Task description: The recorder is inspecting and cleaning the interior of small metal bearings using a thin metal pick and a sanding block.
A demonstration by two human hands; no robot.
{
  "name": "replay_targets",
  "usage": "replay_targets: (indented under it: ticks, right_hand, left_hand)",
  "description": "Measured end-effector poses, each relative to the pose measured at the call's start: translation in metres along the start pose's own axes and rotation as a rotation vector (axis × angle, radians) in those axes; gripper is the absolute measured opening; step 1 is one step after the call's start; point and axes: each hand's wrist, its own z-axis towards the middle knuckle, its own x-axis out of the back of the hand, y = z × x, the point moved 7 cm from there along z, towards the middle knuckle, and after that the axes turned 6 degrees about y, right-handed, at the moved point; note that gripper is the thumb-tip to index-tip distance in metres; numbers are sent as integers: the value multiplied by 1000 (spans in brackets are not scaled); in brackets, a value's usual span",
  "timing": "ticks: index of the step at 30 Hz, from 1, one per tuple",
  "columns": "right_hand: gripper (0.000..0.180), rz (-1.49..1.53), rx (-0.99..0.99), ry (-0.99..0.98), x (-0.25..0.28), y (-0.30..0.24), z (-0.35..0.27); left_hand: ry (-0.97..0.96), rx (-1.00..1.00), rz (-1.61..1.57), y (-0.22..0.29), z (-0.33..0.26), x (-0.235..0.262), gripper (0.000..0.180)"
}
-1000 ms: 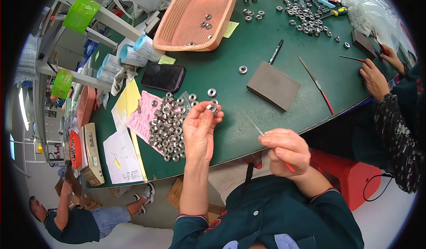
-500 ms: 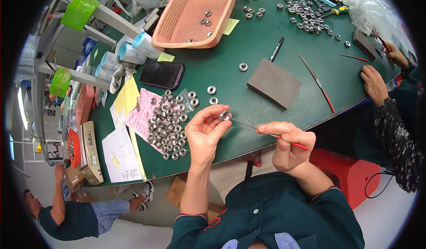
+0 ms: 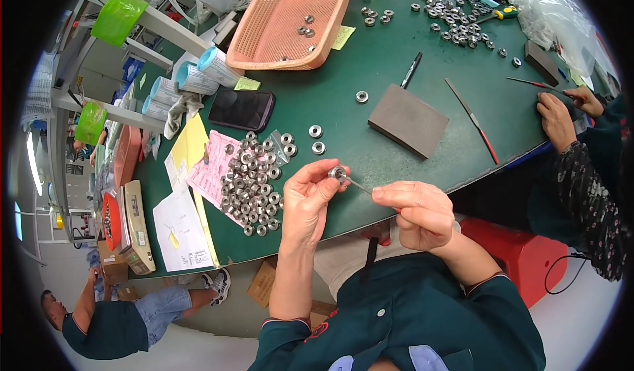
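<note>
steel ring (image 3: 338, 173) pinched in left hand (image 3: 307, 202); right hand (image 3: 417, 212) holds thin tool (image 3: 360, 186).

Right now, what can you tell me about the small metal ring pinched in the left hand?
The metal ring is a small, round, silvery part with a central hole, like a bearing or thick washer, and looks like shiny steel. The left hand pinches it between thumb and fingertips, raised above the green table near its front edge. The thin metal pick held by the right hand meets it at its side. It matches the heap of rings lying to its left.
</note>
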Motion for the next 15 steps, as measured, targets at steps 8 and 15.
replay_targets:
  ticks: [8,15]
  right_hand:
    - [13,143,-146,100,9,6,3]
    - [8,107,-146,24,5,6,0]
  left_hand:
    - [2,57,-58,-4,0,-1,25]
    - [17,81,-37,-5,0,0,27]
